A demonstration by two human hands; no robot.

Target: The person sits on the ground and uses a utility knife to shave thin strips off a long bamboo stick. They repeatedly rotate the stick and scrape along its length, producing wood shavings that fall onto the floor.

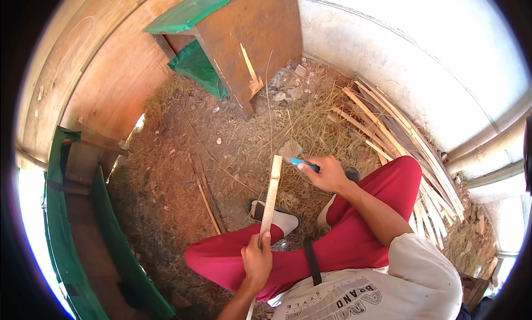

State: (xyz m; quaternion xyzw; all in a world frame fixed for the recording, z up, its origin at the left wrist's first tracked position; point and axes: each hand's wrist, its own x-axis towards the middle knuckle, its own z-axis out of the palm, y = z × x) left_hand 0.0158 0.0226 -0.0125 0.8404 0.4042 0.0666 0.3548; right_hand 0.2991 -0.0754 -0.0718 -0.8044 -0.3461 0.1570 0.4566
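Note:
My left hand (257, 261) is closed around the lower part of a pale bamboo strip (270, 201), which stands up between my knees and leans slightly away to the right. Part of its lower end shows below the hand. My right hand (327, 175) grips a blue-handled knife (306, 165), apparently a utility knife. Its short blade points left and lies at or very near the strip's upper end; whether it touches, I cannot tell.
A heap of split bamboo strips (396, 137) lies at the right along a white wall. A brown wooden cabinet with green covering (249, 32) stands ahead. Green-edged shelving (72, 220) is at the left. Loose sticks (205, 192) lie on the dry-grass ground.

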